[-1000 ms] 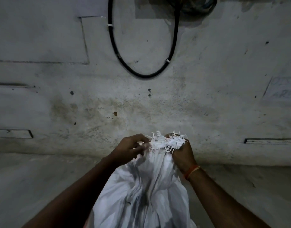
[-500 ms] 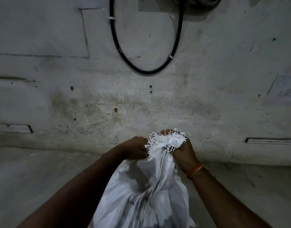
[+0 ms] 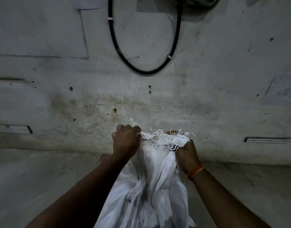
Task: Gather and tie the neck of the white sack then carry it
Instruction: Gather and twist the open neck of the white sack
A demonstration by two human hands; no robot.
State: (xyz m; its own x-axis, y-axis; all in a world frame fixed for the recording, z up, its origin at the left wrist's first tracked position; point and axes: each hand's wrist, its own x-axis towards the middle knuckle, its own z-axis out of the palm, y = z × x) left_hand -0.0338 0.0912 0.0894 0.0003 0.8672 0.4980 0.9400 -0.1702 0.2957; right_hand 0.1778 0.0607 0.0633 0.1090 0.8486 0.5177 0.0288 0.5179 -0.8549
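Hands: L (image 3: 126, 140) + R (image 3: 186, 153) fisted on sack neck (image 3: 164, 140).

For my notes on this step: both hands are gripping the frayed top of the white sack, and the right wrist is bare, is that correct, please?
Not quite. Both hands, left hand and right hand, do grip the frayed top of the white sack, but the right wrist is not bare: it wears an orange thread band, as the head view shows.

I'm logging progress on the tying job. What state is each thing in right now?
Sack: upright, neck bunched, frayed top loose, not yet tied.
Left hand: grips the left side of the neck.
Right hand: grips the right side of the neck.
Cable: hangs in a loop on the wall.
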